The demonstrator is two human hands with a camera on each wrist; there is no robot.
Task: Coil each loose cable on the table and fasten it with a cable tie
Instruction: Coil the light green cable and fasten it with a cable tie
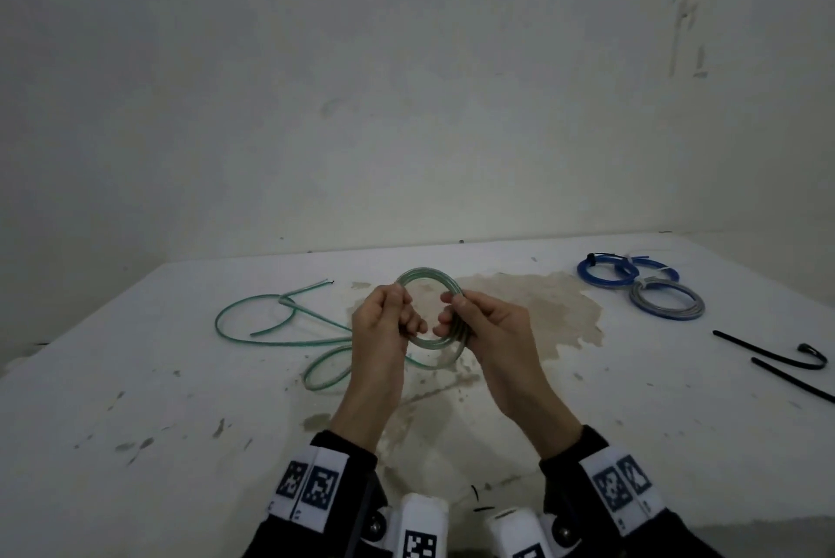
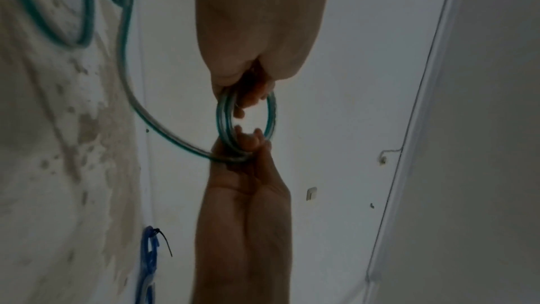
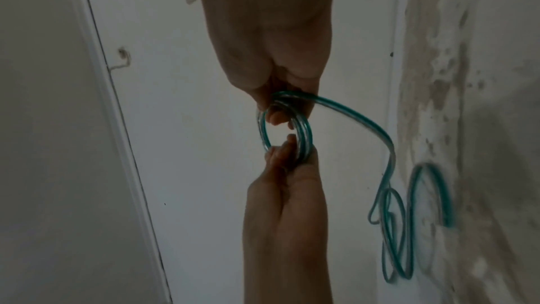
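Note:
A green translucent cable is partly wound into a small coil (image 1: pixel 429 275) held upright above the table (image 1: pixel 135 399) at centre. My left hand (image 1: pixel 384 322) grips the coil's left side and my right hand (image 1: pixel 479 322) grips its right side, fingers curled through the ring. The unwound tail (image 1: pixel 253 331) snakes in loose loops over the table to the left. In the left wrist view my left hand (image 2: pixel 248 38) pinches the coil (image 2: pixel 222 119) from above. In the right wrist view my right hand (image 3: pixel 271 43) clasps the coil (image 3: pixel 305 133), and the tail (image 3: pixel 365 121) drops to the table.
Two tied blue coils (image 1: pixel 605 273) and a grey and blue coil (image 1: pixel 666 302) lie at the back right. Black cable ties (image 1: pixel 768 349) rest near the right edge. A pale tie (image 1: pixel 307 286) lies by the tail's far end. A brown stain (image 1: pixel 542 313) marks the tabletop.

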